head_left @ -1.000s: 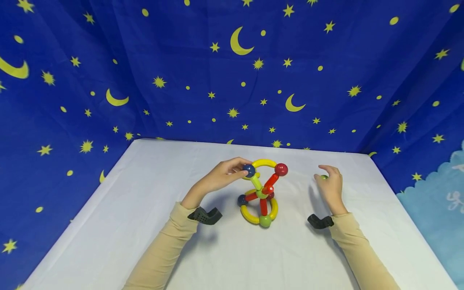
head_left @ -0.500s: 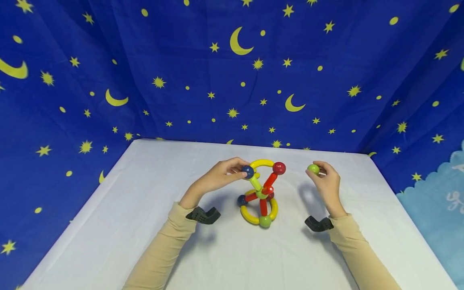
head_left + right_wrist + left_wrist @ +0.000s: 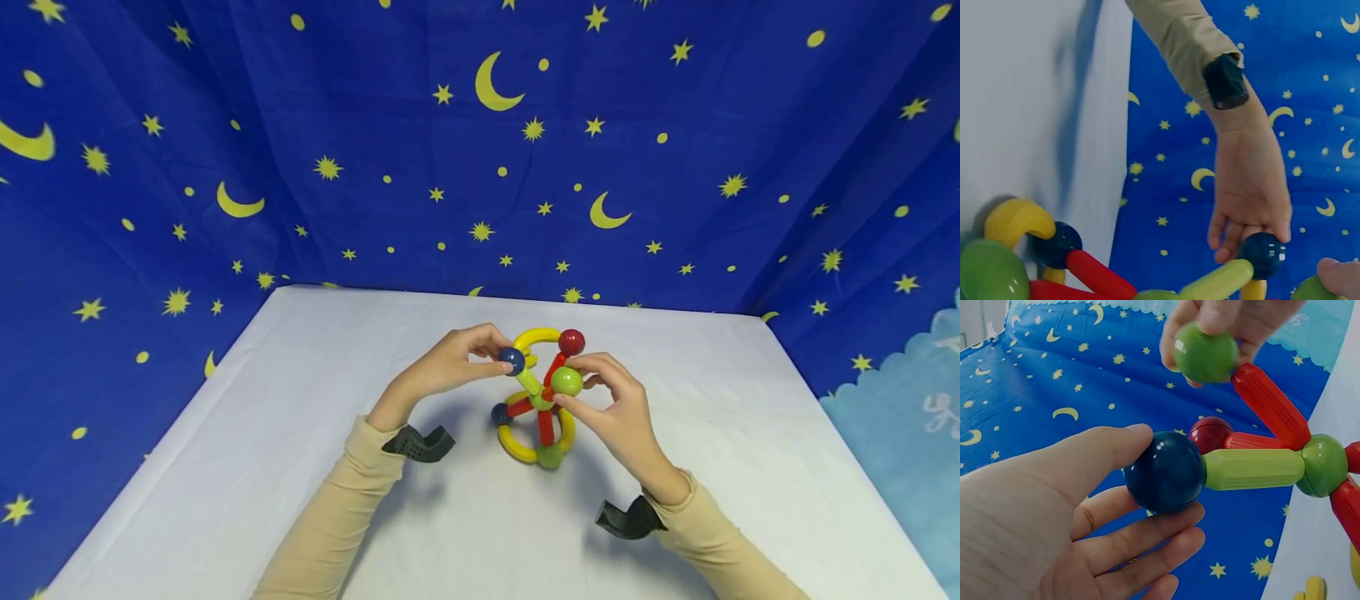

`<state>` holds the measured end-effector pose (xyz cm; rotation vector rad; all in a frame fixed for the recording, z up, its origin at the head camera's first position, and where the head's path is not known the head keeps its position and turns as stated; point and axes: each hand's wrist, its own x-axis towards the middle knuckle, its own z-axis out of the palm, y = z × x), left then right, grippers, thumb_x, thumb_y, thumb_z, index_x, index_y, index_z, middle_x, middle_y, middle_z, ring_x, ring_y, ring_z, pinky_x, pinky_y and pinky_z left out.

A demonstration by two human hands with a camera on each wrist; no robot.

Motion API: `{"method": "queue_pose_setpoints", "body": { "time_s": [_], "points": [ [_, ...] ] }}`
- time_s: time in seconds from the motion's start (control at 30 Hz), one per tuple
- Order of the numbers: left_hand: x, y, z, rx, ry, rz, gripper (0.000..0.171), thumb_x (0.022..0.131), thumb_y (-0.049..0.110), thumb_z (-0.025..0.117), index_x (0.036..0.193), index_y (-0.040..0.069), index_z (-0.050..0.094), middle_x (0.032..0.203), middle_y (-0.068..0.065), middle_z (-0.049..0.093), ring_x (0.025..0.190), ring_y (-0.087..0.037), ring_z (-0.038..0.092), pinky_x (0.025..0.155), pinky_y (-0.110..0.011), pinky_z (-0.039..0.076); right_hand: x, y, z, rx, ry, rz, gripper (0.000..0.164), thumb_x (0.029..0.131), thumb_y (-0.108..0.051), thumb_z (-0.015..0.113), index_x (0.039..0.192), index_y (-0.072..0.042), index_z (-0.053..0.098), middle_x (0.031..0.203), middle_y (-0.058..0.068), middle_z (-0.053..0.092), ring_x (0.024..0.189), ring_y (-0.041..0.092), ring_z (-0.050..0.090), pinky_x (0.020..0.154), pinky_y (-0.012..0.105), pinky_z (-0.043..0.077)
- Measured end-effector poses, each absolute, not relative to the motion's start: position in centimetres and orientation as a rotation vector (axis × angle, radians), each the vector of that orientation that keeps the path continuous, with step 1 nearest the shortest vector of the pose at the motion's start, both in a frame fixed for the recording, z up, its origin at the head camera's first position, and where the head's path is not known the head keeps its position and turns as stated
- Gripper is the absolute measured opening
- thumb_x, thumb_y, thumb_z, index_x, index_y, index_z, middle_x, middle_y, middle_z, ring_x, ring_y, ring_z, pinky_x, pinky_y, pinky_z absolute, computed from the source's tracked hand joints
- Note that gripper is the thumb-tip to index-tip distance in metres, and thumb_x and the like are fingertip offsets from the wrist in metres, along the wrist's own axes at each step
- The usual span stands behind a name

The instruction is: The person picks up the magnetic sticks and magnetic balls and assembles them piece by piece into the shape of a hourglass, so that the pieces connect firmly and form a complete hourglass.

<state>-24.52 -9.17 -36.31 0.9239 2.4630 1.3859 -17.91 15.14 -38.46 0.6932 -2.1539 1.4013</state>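
Note:
A construction of coloured rods and balls [image 3: 545, 429] stands on the white table. My left hand [image 3: 457, 360] pinches the dark blue ball [image 3: 1166, 472] at its upper left, thumb on one side and fingers on the other. From that ball a light green rod [image 3: 1254, 469] runs to the green centre ball [image 3: 1322, 465]. Between thumb and fingers, my right hand [image 3: 611, 408] holds a green ball [image 3: 567, 382] right at the end of a red rod [image 3: 1270, 403]. A red ball [image 3: 572, 342] tops another red rod behind, joined by a yellow curved piece [image 3: 536, 335].
Yellow curved pieces [image 3: 517, 446] form a ring at the base, with a blue ball [image 3: 500, 414] and a green ball [image 3: 550, 457] on it. A dark strap mount [image 3: 418, 444] sits at each wrist. Blue star-patterned cloth [image 3: 480, 167] hangs behind the white table [image 3: 337, 333].
My right hand has moved left with the green ball, from the right side of the table to the construction. The left hand keeps its hold while the construction's top tilts slightly left.

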Motion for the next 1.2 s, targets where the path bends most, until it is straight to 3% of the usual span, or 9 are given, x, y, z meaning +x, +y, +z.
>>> {"method": "queue_pose_setpoints", "body": {
  "time_s": [0.23,0.37,0.5,0.67,0.8,0.9,1.0,1.2],
  "points": [
    [-24.2,-9.2,-36.0,0.929,2.476,1.365,0.023,0.087,0.022,0.069,0.107,0.012,0.063,0.100,-0.003,0.070,0.095,-0.012,0.062,0.094,-0.034,0.045,-18.4,15.3,-39.0,0.712,-2.157,1.403,0.040,0.071,0.006,0.078,0.109,0.005,0.064,0.101,0.011,0.063,0.089,0.002,0.054,0.072,0.014,0.046],
    [-24.3,-9.2,-35.9,0.926,2.478,1.355,0.023,0.088,0.022,0.069,0.107,0.012,0.063,0.100,-0.003,0.070,0.095,-0.012,0.062,0.095,-0.034,0.045,-19.3,16.1,-38.8,0.591,-2.058,1.489,0.026,0.083,0.006,0.066,0.108,0.009,0.062,0.100,0.003,0.061,0.086,0.004,0.057,0.073,0.014,0.046],
    [-24.3,-9.3,-35.9,0.915,2.477,1.347,0.022,0.088,0.023,0.069,0.107,0.013,0.062,0.100,-0.002,0.070,0.095,-0.012,0.062,0.095,-0.035,0.045,-21.8,17.5,-39.8,0.327,-2.043,1.586,0.018,0.093,-0.007,0.059,0.103,0.007,0.064,0.092,-0.007,0.062,0.079,0.002,0.058,0.070,0.012,0.046],
    [-24.2,-9.3,-36.1,0.920,2.467,1.347,0.022,0.087,0.022,0.069,0.107,0.013,0.062,0.101,-0.003,0.070,0.096,-0.013,0.062,0.095,-0.038,0.045,-26.4,18.4,-42.5,0.265,-2.395,1.491,0.016,0.088,-0.007,0.065,0.100,0.004,0.067,0.090,0.012,0.068,0.076,-0.003,0.056,0.067,0.013,0.047],
    [-24.2,-9.1,-36.3,0.937,2.464,1.333,0.023,0.088,0.022,0.068,0.108,0.012,0.062,0.103,-0.004,0.069,0.096,-0.013,0.062,0.094,-0.035,0.045,-29.4,18.1,-44.4,0.516,-2.644,1.393,0.021,0.084,-0.002,0.067,0.103,0.007,0.066,0.096,0.024,0.069,0.083,0.012,0.063,0.075,0.026,0.053],
    [-24.2,-9.0,-36.3,0.945,2.458,1.332,0.023,0.088,0.021,0.068,0.108,0.011,0.061,0.104,-0.004,0.069,0.097,-0.013,0.062,0.094,-0.034,0.046,-30.9,17.7,-45.1,0.708,-2.761,1.381,0.028,0.084,-0.006,0.070,0.109,0.006,0.065,0.102,0.023,0.069,0.093,0.029,0.065,0.084,0.039,0.053],
    [-24.2,-8.8,-36.3,0.952,2.448,1.336,0.023,0.088,0.021,0.068,0.108,0.011,0.061,0.104,-0.004,0.069,0.097,-0.013,0.062,0.094,-0.033,0.046,-31.5,17.4,-45.0,0.812,-2.854,1.413,0.032,0.087,-0.008,0.067,0.114,0.007,0.060,0.108,0.025,0.066,0.098,0.036,0.062,0.086,0.042,0.052],
    [-24.2,-8.6,-36.3,0.956,2.448,1.322,0.023,0.088,0.023,0.068,0.108,0.013,0.061,0.103,-0.003,0.069,0.097,-0.013,0.062,0.093,-0.034,0.046,-31.6,16.7,-44.6,0.793,-3.093,1.416,0.037,0.089,-0.013,0.063,0.120,0.007,0.057,0.118,0.024,0.060,0.103,0.031,0.056,0.097,0.044,0.045]
  ]
}}
